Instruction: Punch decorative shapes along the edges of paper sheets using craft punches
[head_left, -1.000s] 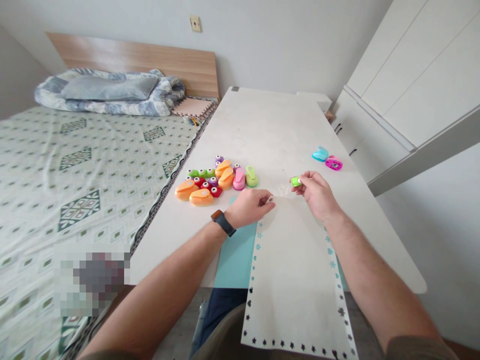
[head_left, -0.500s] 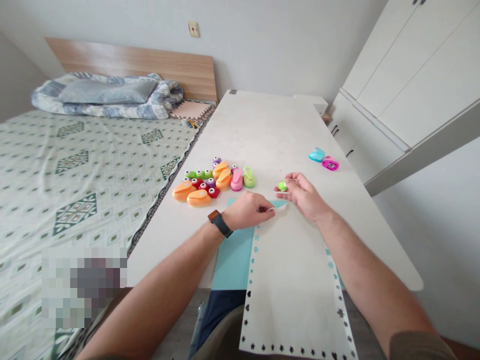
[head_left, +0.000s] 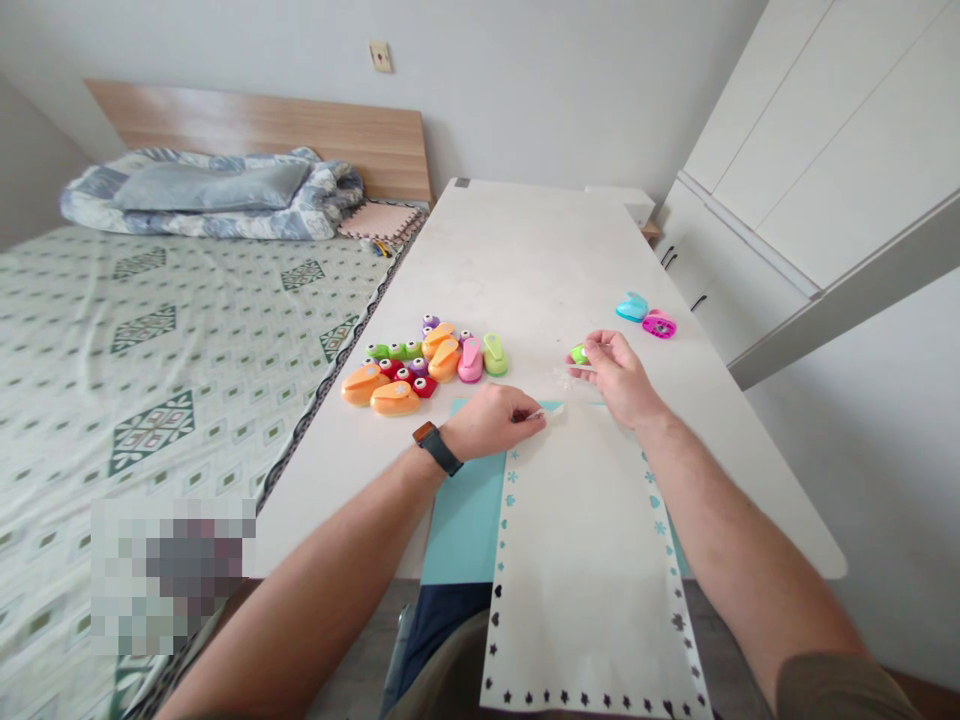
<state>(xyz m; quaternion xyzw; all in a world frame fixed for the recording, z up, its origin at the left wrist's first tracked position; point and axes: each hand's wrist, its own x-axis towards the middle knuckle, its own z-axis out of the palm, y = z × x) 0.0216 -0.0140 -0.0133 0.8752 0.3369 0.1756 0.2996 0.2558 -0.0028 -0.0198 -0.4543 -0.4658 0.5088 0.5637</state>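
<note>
Beyond the left hand (head_left: pixel 495 422), to its left, a cluster of orange, red, purple and green punches (head_left: pixel 403 376) stands on the bench (head_left: pixel 555 260); a pink punch (head_left: pixel 470 362) and a pale green punch (head_left: pixel 495 355) stand just ahead of that hand. Ahead and to the right of the right hand (head_left: pixel 616 372) lie a blue punch (head_left: pixel 632 307) and a magenta punch (head_left: pixel 659 324), side by side. Small pale scraps (head_left: pixel 564 378) lie just left of the right hand. A light blue sheet (head_left: pixel 466 510) lies under the left hand and forearm. The white sheet (head_left: pixel 585 560), pierced with shapes along its borders, runs from the left hand back over the near bench edge; the right forearm covers part of its right border.

Left hand: thumb and fingers pressed together, pinching the sheet's far left corner, which curls. Right hand: fingers closed round a small green punch (head_left: pixel 578 353), held clear of the sheet.

Against the frame half a second earlier, the right hand has shifted forward and away from the left, exposing the scraps; the left hand's grip is unchanged
</note>
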